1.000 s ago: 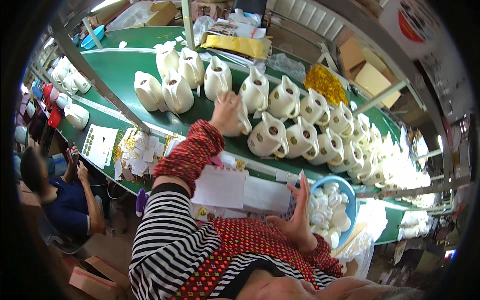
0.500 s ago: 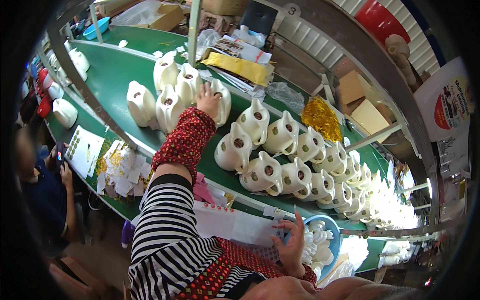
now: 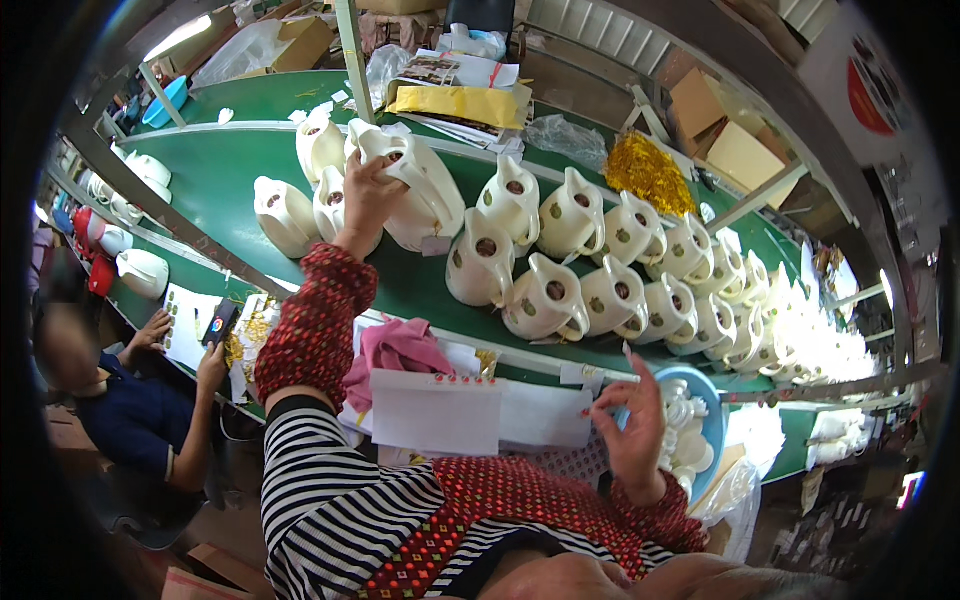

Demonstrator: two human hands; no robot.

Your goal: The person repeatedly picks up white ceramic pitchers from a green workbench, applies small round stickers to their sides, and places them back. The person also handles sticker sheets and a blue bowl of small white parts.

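My left hand (image 3: 372, 195) is closed around the top of a cream kettle body (image 3: 430, 195), which is tilted over the green table. A small pale tag shows at its lower edge. Three similar kettle bodies stand around that hand, one (image 3: 283, 215) at the left end. My right hand (image 3: 637, 425) is raised near the table's front edge with fingers bent together and a small red sticker (image 3: 586, 412) at the fingertips. Just left of it lies a white sheet (image 3: 435, 415) with red stickers along its top edge.
Rows of cream kettle bodies (image 3: 545, 300) with green prints run rightward. A blue basin (image 3: 712, 410) of white parts stands beside my right hand. Pink cloth (image 3: 395, 350) lies at the front. Gold tinsel (image 3: 650, 178) and papers (image 3: 455, 75) lie behind. A co-worker (image 3: 130, 400) sits left holding a phone.
My left hand has taken hold of a kettle body and tilted it, moving slightly left. My right hand has risen. The view has shifted, showing more of the co-worker.
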